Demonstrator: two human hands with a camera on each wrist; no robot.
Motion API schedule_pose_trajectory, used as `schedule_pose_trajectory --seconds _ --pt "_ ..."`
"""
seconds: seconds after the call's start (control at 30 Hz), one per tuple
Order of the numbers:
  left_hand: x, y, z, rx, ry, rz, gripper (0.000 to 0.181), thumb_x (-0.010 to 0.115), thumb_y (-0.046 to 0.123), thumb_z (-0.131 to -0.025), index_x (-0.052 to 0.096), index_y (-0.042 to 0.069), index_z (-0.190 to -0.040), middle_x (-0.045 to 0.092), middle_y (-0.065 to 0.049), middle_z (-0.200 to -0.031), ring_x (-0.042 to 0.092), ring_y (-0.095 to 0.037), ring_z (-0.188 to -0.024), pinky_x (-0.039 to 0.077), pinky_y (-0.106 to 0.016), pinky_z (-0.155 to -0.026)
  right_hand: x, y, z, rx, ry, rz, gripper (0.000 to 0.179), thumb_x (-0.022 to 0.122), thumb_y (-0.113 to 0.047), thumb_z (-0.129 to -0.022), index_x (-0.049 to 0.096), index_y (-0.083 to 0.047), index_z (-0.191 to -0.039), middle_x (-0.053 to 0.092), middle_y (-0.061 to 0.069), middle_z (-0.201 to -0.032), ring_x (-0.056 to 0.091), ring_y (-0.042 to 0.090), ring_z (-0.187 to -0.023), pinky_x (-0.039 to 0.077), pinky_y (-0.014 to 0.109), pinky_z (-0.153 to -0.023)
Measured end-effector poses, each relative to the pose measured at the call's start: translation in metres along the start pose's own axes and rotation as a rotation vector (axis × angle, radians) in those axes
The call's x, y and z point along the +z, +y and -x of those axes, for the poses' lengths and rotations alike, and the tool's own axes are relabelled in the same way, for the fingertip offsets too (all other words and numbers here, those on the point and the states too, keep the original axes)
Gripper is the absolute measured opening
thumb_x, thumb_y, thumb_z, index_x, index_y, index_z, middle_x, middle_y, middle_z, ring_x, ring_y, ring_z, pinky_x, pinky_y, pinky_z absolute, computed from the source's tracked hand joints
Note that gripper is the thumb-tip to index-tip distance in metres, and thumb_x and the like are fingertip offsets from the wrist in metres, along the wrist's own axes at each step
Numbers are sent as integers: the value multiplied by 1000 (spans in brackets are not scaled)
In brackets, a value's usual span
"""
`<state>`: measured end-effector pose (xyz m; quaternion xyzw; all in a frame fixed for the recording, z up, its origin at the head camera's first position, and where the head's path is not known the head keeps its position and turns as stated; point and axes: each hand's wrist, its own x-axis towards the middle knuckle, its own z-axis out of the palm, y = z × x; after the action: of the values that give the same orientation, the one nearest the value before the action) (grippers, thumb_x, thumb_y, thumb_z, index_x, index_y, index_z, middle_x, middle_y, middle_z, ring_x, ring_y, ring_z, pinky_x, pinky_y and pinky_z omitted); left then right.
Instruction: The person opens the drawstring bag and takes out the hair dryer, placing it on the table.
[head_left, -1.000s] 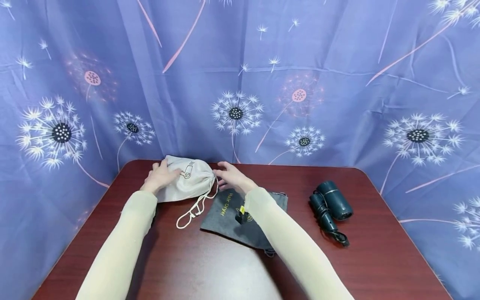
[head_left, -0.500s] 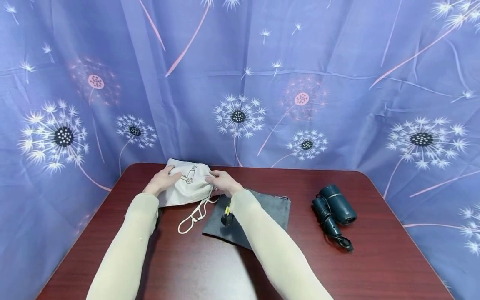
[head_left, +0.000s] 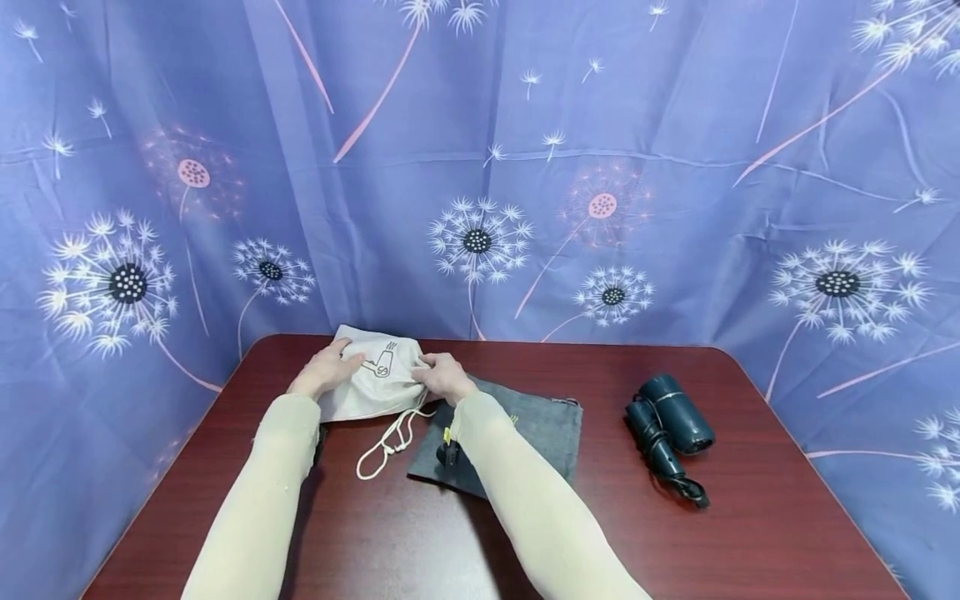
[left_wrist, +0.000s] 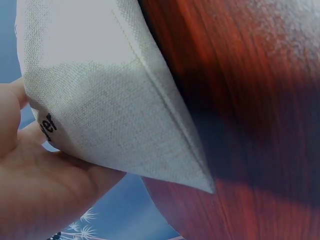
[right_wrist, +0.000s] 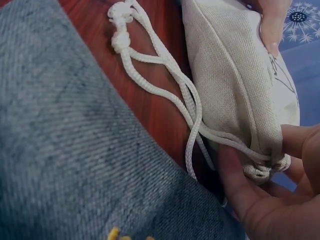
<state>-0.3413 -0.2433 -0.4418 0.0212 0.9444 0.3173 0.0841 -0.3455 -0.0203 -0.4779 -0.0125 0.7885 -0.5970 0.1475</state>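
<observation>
A white drawstring bag [head_left: 367, 392] with a hair dryer drawing lies at the back left of the table. My left hand [head_left: 324, 369] holds its left end, thumb on the upper face. In the left wrist view the fingers cup the bag's cloth, and dark lettering shows partly beside them. My right hand [head_left: 442, 379] pinches the gathered neck at the bag's right end. White knotted cords [right_wrist: 120, 41] trail from that neck toward the front. The bag's contents are hidden.
A grey cloth bag [head_left: 543, 425] lies flat under my right forearm. To the right rests a dark green folded hair dryer [head_left: 678, 417] with its cord bundled at the handle. A blue dandelion-print curtain [head_left: 480, 167] hangs behind the table [head_left: 390, 542].
My right hand, beside the neck with fingers spread a second ago, has closed on it. The bag's right end looks more bunched; my left hand stays at the left end.
</observation>
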Motion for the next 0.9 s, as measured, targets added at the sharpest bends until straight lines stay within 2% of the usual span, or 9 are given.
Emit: schedule_pose_trajectory --seconds 0.1,0.2,0.37,0.47,0.53,0.6,0.7,0.8,0.9 --pt "-1 -3 2 -7 -11 18 68 45 37 -101 23 -2 -151 28 -32 -150 27 -49 -136 25 -58 -108 -2 1 -1 22 -60 -96 47 60 -8 -94 51 -1 -140 63 18 -115 67 24 -84 56 45 -74" --pt "-3 -8 6 -6 -17 41 68 45 37 -100 22 -3 -151 28 -33 -150 27 -50 -136 24 -58 -108 -1 1 -1 32 -102 -138 47 60 -7 -94 50 0 -140 64 18 -113 67 25 -87 55 47 -77" --pt "0 -4 11 -15 -52 65 68 48 37 -100 23 -2 -150 28 -32 -150 28 -48 -136 25 -56 -108 -6 5 6 6 -92 -34 51 61 -10 -94 47 2 -141 63 17 -118 67 23 -86 56 42 -73" --pt "-6 -6 18 -13 -86 51 69 50 37 -99 24 -4 -149 29 -33 -149 30 -48 -135 27 -56 -107 -4 6 13 -25 -108 12 51 62 -12 -94 48 3 -140 64 17 -117 67 24 -88 56 41 -74" --pt "-14 -11 25 7 -107 35 68 51 35 -99 25 -6 -147 29 -34 -147 31 -47 -133 29 -56 -106 3 5 19 -74 -101 69 50 65 -14 -92 53 4 -137 64 15 -117 65 20 -92 54 35 -79" --pt "-22 -18 32 47 -133 29 66 53 31 -99 27 -9 -144 33 -36 -143 37 -47 -127 32 -56 -103 12 7 28 -110 -104 92 48 67 -14 -91 55 4 -134 66 14 -111 65 20 -86 55 35 -76" --pt "-34 -31 47 97 -165 23 62 57 26 -97 31 -12 -138 39 -37 -136 43 -44 -119 36 -53 -98 28 7 45 -136 -146 48 45 69 -11 -90 57 6 -131 68 13 -99 66 23 -77 56 37 -71" --pt "-46 -42 64 104 -199 41 59 62 25 -95 34 -11 -132 43 -34 -129 44 -41 -113 38 -50 -93 43 7 63 -132 -180 -4 47 70 -11 -90 57 5 -132 68 10 -85 68 29 -64 57 40 -62" --pt "-51 -48 75 78 -231 68 60 65 30 -93 36 -6 -131 42 -32 -127 42 -41 -114 36 -50 -93 50 8 77 -161 -152 78 49 71 -16 -89 58 1 -133 68 5 -78 69 27 -59 56 35 -57"
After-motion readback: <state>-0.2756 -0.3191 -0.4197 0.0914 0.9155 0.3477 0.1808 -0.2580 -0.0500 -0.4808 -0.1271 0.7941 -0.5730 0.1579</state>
